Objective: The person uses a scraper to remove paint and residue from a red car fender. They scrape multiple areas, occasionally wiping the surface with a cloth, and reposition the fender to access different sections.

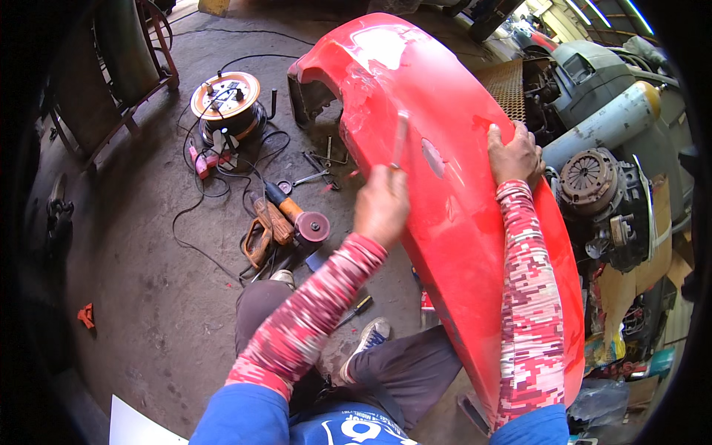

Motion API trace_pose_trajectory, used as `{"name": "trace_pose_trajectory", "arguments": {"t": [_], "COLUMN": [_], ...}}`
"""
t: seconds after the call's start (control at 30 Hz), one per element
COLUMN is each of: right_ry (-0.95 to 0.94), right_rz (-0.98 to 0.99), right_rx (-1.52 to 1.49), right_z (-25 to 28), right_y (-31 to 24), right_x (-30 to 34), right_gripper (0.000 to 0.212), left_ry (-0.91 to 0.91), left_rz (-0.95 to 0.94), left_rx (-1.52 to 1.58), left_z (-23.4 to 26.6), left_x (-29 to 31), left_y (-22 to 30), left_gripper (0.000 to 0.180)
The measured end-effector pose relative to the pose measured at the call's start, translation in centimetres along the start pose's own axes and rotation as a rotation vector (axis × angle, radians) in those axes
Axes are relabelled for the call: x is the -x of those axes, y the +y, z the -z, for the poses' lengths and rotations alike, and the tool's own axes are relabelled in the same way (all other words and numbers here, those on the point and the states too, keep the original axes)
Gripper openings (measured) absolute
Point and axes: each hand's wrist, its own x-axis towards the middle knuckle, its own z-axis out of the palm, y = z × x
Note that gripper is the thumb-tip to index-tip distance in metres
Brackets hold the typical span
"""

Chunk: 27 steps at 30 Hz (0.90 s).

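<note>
A long red car bumper (475,230) stands slanted in front of me, its far end cracked and scuffed. A bare grey patch (432,158) shows in its paint. My left hand (382,205) is closed around a slim tool (401,139) with a pale, straight end, held over the bumper's near face. Motion blurs the tool, so its exact kind and whether it touches the bumper cannot be made out. My right hand (517,154) grips the bumper's upper right edge, thumb on the red surface, fingers curled over the side and partly hidden.
Left of the bumper lie an angle grinder (297,211), an orange-brown power tool (265,230), several wrenches (319,169) and a cable reel (225,96) with trailing cords. A screwdriver (356,311) is near my shoes. At right are a gas cylinder (604,126) and a clutch assembly (593,182).
</note>
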Motion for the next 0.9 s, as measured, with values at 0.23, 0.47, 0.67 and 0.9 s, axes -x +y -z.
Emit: {"name": "trace_pose_trajectory", "arguments": {"t": [0.23, 0.47, 0.67, 0.9], "right_ry": [-0.01, -0.004, -0.002, 0.008], "right_rz": [-0.005, 0.001, 0.007, 0.013], "right_rx": [0.024, 0.02, 0.009, -0.016], "right_z": [0.3, 0.1, 0.3, 0.0], "right_y": [-0.2, -0.2, -0.2, 0.0], "right_x": [-0.1, 0.0, 0.1, 0.1], "right_gripper": [0.062, 0.061, 0.061, 0.06], "left_ry": [-0.305, -0.325, -0.559, -0.572], "left_rz": [0.116, -0.089, 0.413, 0.651], "left_rx": [0.304, 0.119, 0.577, 0.896], "left_z": [1.7, 3.9, 6.0, 5.8], "left_x": [3.6, 4.8, 2.6, 2.7], "left_y": [-0.9, 1.3, 1.8, 2.5], "left_gripper": [0.027, 0.042, 0.038, 0.036]}}
